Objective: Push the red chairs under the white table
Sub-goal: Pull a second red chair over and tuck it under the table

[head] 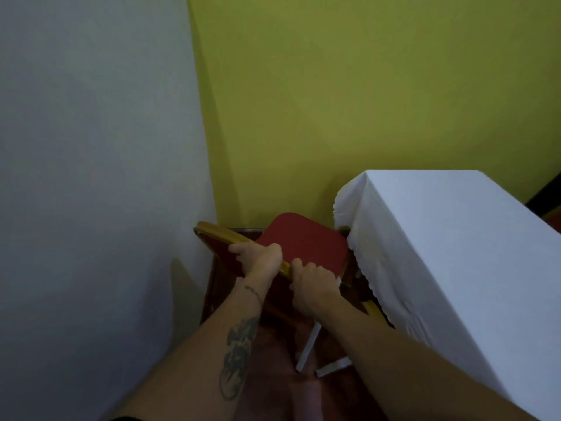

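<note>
A red chair [303,241] with a gold frame stands in the room corner, just left of the white table [449,238]. Its red seat cushion touches or slips under the hanging edge of the tablecloth at the right. My left hand [261,256] grips the gold top rail of the backrest. My right hand [312,287] grips the same rail a little further right and nearer to me. The chair's legs are mostly hidden below my arms.
A pale grey wall [91,177] runs down the left, and a yellow-green wall [364,101] stands behind the chair. Dark red floor [273,375] shows between my forearms, with two white bars [306,347] lying on it near the table.
</note>
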Tool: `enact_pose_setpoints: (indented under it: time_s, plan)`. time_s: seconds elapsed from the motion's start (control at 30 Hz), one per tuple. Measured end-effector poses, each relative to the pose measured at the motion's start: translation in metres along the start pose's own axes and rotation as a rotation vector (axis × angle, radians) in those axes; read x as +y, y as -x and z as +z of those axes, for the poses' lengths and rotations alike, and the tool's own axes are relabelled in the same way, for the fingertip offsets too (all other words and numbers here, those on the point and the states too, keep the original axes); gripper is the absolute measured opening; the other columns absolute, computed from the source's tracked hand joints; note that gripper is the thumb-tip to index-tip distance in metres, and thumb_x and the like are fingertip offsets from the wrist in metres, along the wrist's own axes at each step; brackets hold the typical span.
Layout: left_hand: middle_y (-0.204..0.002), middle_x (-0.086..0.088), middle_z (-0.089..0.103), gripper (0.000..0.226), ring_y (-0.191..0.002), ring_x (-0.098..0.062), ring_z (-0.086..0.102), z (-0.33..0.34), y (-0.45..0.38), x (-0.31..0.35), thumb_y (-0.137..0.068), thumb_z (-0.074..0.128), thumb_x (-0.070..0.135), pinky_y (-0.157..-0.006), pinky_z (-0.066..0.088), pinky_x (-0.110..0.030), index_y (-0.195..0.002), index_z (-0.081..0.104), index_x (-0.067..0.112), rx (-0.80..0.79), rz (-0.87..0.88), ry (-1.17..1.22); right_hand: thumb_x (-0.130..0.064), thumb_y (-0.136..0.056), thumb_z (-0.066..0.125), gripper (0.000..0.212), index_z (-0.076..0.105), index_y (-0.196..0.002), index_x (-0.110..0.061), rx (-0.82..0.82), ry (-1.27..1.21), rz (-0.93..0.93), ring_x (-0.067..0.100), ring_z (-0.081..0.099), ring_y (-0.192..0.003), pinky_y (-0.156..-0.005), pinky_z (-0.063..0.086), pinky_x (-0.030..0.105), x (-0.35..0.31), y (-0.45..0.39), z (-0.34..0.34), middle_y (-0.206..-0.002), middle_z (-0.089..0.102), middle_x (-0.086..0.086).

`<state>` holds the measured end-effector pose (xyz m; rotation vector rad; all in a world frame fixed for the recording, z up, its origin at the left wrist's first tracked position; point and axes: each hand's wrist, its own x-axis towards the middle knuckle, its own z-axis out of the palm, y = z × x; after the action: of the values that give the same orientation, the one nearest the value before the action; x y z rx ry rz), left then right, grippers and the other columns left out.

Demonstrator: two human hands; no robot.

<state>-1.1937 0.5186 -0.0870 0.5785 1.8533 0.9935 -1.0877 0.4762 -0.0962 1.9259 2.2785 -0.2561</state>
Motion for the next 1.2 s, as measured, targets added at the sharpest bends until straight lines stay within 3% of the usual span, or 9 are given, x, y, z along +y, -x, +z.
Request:
enact_pose_setpoints:
  time_s: [0.13,0.27,0.43,0.6,0.73,0.8,1.0,1.13,1.2]
  plan:
    - [-0.126,-0.018,0.053,0.069,-0.107,-0.040,0.060,0.003,-0.013,-0.001,-0.077,0.063,0.012,-0.094,0.052,-0.049,-0.130,0.020,0.013,0.058,0.030,-0.044,-0.025,-0.100,0.054,0.030,0.046,-0.126,-0.013,0.003,-0.043,0.018,0.035,0.066,-0.108,-0.072,0.043,0.039,-0.010,0.000,0.002,-0.123,0.063,0.015]
    - [-0.114,-0.010,0.044,0.084,-0.101,-0.032,0.054,-0.012,-0.022,-0.001,-0.087,0.059,0.009,-0.089,0.052,-0.041,-0.149,0.004,0.005,-0.003,0.095,-0.124,-0.022,-0.099,0.057,0.034,0.046,-0.129,-0.012,-0.047,-0.050,0.007,0.032,0.066,-0.107,-0.068,0.042,0.038,-0.024,0.002,-0.001,-0.123,0.064,0.013]
    - [-0.121,-0.017,0.052,0.081,-0.104,-0.033,0.058,-0.032,-0.038,0.004,-0.087,0.061,0.012,-0.092,0.054,-0.048,-0.145,0.005,0.007,-0.129,0.140,-0.176,-0.025,-0.096,0.063,0.036,0.047,-0.124,-0.011,-0.044,-0.086,-0.013,0.032,0.069,-0.108,-0.068,0.044,0.038,-0.045,0.001,-0.001,-0.121,0.067,0.011]
    - [-0.121,-0.018,0.055,0.099,-0.104,-0.037,0.062,-0.043,-0.070,0.013,-0.065,0.068,0.024,-0.091,0.055,-0.055,-0.145,0.010,0.007,-0.280,0.131,-0.265,-0.029,-0.096,0.064,0.043,0.047,-0.129,-0.006,-0.078,-0.161,-0.019,0.034,0.063,-0.121,-0.077,0.050,0.042,-0.058,-0.005,-0.006,-0.129,0.063,0.012]
    - [-0.110,-0.017,0.058,0.086,-0.098,-0.037,0.064,-0.032,-0.102,0.017,-0.051,0.071,0.026,-0.087,0.056,-0.057,-0.126,0.032,0.010,-0.341,0.185,-0.348,-0.034,-0.095,0.065,0.052,0.045,-0.133,-0.005,-0.140,-0.247,0.042,0.035,0.057,-0.128,-0.091,0.051,0.046,-0.057,-0.017,-0.010,-0.135,0.058,0.013]
    - [-0.105,-0.018,0.060,0.092,-0.093,-0.038,0.065,-0.022,-0.118,0.019,-0.050,0.070,0.026,-0.080,0.058,-0.053,-0.131,0.036,0.002,-0.399,0.214,-0.363,-0.037,-0.094,0.066,0.054,0.045,-0.133,-0.006,-0.164,-0.285,0.075,0.036,0.055,-0.129,-0.094,0.049,0.046,-0.052,-0.025,-0.010,-0.135,0.056,0.014]
    - [-0.097,-0.009,0.049,0.067,-0.083,-0.025,0.054,-0.008,-0.096,0.050,-0.076,0.065,0.012,-0.069,0.047,-0.039,-0.134,0.033,0.002,-0.475,0.222,-0.406,-0.041,-0.096,0.062,0.063,0.036,-0.141,-0.006,-0.205,-0.390,0.151,0.039,0.049,-0.135,-0.101,0.044,0.046,-0.035,-0.049,-0.015,-0.143,0.052,0.017]
    - [-0.092,-0.008,0.047,0.041,-0.076,-0.020,0.049,0.006,-0.110,0.061,-0.084,0.061,0.005,-0.062,0.041,-0.035,-0.116,0.036,0.009,-0.477,0.218,-0.431,-0.049,-0.096,0.057,0.086,0.016,-0.159,-0.006,-0.224,-0.437,0.181,0.041,0.044,-0.139,-0.107,0.039,0.047,-0.025,-0.063,-0.018,-0.152,0.045,0.019]
    - [-0.093,-0.008,0.048,0.041,-0.078,-0.020,0.050,0.015,-0.114,0.069,-0.083,0.061,0.005,-0.064,0.043,-0.035,-0.115,0.037,0.010,-0.489,0.226,-0.445,-0.050,-0.095,0.057,0.084,0.020,-0.158,-0.008,-0.195,-0.431,0.191,0.040,0.048,-0.137,-0.104,0.041,0.047,-0.021,-0.071,-0.018,-0.149,0.049,0.018]
